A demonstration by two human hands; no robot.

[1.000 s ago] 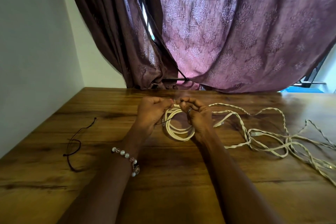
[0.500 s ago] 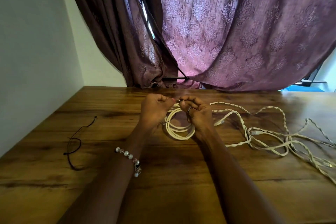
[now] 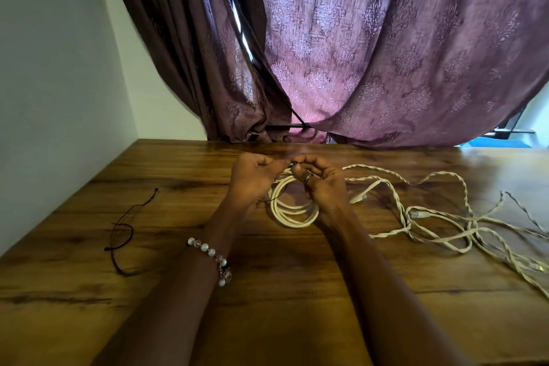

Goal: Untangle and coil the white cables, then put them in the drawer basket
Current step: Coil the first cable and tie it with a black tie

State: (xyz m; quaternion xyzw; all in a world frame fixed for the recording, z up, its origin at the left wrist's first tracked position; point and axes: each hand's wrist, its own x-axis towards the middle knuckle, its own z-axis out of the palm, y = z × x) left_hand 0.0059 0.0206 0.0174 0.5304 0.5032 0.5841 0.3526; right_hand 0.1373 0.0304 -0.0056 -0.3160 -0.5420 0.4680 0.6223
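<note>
Both hands, left hand and right hand, pinch a thin dark tie above the coil on the worktop. The tangled cables trail rightward from the coil (nearer the right hand).

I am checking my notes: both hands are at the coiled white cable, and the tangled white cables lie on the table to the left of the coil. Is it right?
Not quite. The head view shows the tangled white cables on the table to the right of the coiled white cable. Both the left hand and the right hand are indeed at the coil.
</note>
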